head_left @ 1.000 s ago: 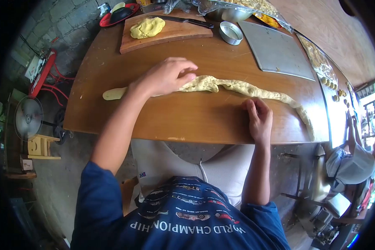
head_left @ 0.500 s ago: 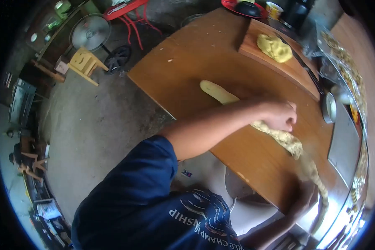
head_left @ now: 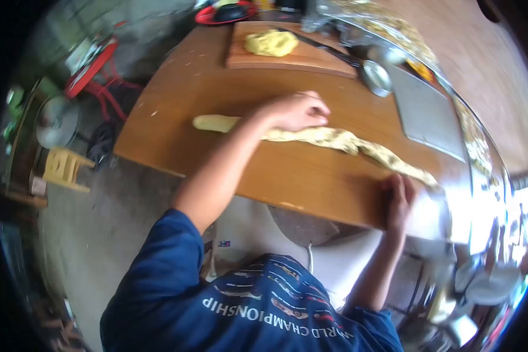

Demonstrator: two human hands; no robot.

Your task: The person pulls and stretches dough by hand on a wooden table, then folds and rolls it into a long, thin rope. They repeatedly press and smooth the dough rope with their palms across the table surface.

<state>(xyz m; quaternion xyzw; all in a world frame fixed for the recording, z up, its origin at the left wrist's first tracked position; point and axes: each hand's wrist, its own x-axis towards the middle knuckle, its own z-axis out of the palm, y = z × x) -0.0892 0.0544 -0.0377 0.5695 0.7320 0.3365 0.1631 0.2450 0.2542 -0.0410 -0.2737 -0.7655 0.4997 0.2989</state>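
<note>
A long, thin strip of dough [head_left: 334, 139] lies across the wooden table, pale and smooth at its left end, bumpy with dark specks farther right. My left hand [head_left: 299, 111] is at the far side of the strip's middle, fingers curled in and closed. Whether it pinches any dough is hidden. Close to the near side of the strip's right end, my right hand [head_left: 400, 196] has its fingers bent together, slightly blurred. What they hold, if anything, cannot be made out. Farther back, a yellow lump of dough [head_left: 271, 43] sits on a wooden board [head_left: 299, 63].
A black-handled knife [head_left: 328, 50] rests on the board. Right of it are a round metal tin [head_left: 375, 78] and a flat grey sheet [head_left: 425, 111]. Plastic-wrapped goods [head_left: 387, 20] line the far right side. A red tray [head_left: 205, 16] stands at the back; the table's front edge faces my lap.
My view has turned, so the table now lies more level. My left hand stays along the strip with fingers curled. My right hand now shows more clearly by the strip's right end.
</note>
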